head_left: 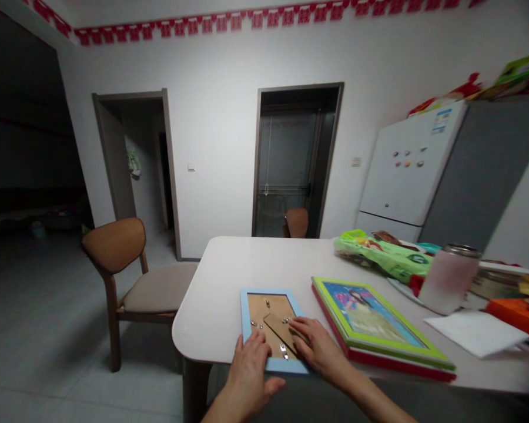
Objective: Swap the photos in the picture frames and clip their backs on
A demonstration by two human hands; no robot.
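A light blue picture frame point(245, 311) lies face down near the table's front edge, its brown backing board point(256, 302) showing. Several small metal clips and a fold-out stand point(278, 330) are on the back. My left hand point(252, 365) rests on the lower left of the frame, fingers lying on the board and thumb held apart. On the right side, my right hand point(318, 348) lies over the frame's edge, with its fingers spread on the backing beside the stand. Part of the frame's right side is hidden under that hand.
Right of the frame lies a green picture frame point(379, 317) atop a red one point(405, 365). Farther right are a pink jar point(452, 281), white paper point(478, 335) and a green bag point(388, 255). A wooden chair point(119, 247) stands left of the white table point(255, 255).
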